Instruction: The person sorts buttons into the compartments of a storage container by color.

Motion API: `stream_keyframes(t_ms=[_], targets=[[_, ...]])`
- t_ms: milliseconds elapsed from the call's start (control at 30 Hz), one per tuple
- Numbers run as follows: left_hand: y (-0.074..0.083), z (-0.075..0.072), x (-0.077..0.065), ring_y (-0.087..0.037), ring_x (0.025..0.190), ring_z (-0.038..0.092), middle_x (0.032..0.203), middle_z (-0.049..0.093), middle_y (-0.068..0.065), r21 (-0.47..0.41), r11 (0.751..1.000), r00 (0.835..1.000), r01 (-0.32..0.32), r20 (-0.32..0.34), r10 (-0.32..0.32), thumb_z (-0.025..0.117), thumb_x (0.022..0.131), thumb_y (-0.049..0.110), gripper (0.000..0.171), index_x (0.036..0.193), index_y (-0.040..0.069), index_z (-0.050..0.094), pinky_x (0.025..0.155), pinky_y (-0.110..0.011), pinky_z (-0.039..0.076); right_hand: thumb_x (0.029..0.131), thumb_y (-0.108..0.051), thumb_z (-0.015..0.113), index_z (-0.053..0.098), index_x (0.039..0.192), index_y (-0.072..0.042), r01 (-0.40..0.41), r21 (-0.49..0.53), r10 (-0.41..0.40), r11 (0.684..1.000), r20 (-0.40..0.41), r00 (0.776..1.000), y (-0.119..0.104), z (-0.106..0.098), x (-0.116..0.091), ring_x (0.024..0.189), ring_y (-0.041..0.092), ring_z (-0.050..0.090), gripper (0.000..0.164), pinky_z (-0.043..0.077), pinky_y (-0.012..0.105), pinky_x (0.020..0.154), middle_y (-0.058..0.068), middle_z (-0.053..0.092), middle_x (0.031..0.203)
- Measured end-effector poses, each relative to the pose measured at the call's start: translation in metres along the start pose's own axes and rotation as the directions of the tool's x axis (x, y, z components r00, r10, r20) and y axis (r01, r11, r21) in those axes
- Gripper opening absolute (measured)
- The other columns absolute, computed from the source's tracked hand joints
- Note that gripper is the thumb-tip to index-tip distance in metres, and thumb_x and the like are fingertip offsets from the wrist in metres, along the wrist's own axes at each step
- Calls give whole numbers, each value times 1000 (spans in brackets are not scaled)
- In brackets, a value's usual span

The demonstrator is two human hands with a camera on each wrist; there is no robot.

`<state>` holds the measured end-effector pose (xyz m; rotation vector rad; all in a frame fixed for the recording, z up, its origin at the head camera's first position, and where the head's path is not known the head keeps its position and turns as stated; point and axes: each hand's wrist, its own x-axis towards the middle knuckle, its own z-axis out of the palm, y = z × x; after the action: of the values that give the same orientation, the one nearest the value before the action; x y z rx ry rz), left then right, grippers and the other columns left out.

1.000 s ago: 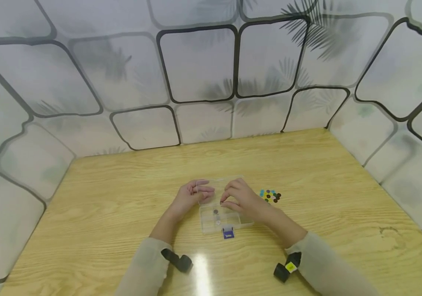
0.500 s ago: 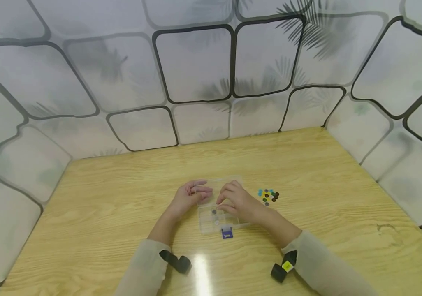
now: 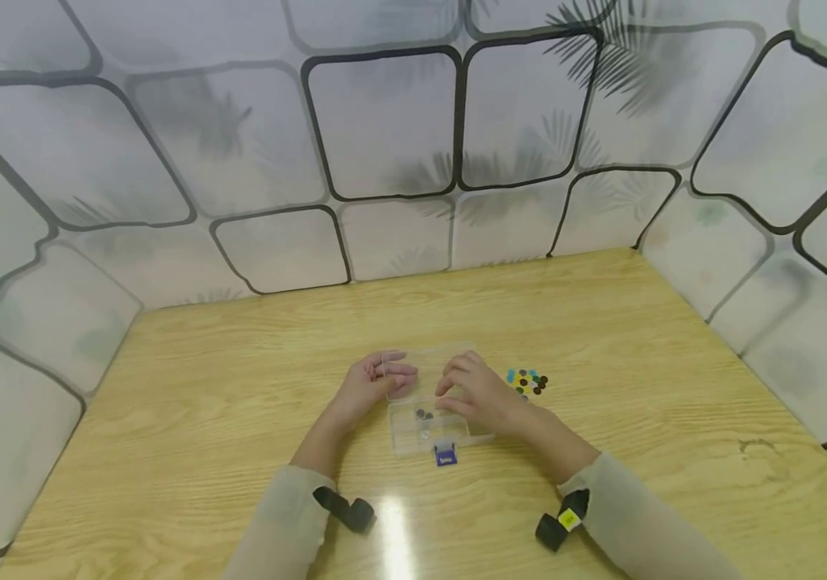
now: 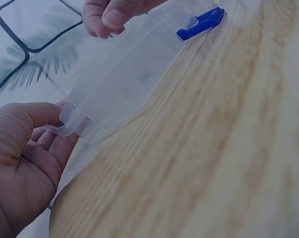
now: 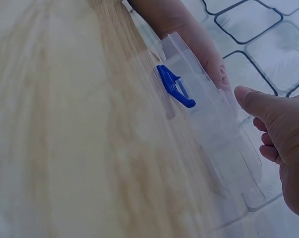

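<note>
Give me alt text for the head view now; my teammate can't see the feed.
A person's left hand holds the edge of an open clear plastic box on a wooden table, while the right hand is over its compartments, where small dark pieces lie. A blue latch marks the near side; small colourful discs lie right of the box.

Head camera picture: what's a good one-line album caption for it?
Left hand holding an open, clear compartment box, right hand over it, small colorful discs lying nearby on the wooden table.
</note>
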<state>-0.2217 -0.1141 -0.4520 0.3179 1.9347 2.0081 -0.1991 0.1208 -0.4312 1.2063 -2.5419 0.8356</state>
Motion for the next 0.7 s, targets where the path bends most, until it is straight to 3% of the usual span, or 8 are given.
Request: stream_keyframes(t_ms=[167,367,567,700], targets=[[2,0,0,-25,107,64,121,60,-25,1,1000,1000,12,-7,-12,52,92,-5,44,134,-4,43,91,-31,54,81,-15,73,65,86,-9,18,29,-16,999,-60,998,8,-5,-5,95,19,49,12,49,32,83,1,58,93],[3,2,1,-24,106,65,120,60,-24,3,1000,1000,9,-2,-9,52,92,-5,44,135,-4,43,91,-30,54,73,-10,78,64,83,-8,116,-28,-119,993,-162,980,19,-11,-10,90,20,49,18,47,34,78,3,59,89],[4,1,0,-23,105,65,121,59,-25,-7,1000,1000,18,0,-18,51,92,-7,44,135,-4,42,91,-31,54,72,-11,79,65,82,-7,92,-63,-101,994,-162,982,28,-16,-20,91,21,50,18,48,37,78,3,59,89],[3,0,-1,-24,106,64,122,59,-26,-5,1000,1000,15,9,-15,52,92,-6,44,135,-4,41,92,-31,54,67,-7,81,65,82,-6,123,-91,-138,988,-182,974,36,-19,-29,88,22,50,22,47,37,76,4,58,86]])
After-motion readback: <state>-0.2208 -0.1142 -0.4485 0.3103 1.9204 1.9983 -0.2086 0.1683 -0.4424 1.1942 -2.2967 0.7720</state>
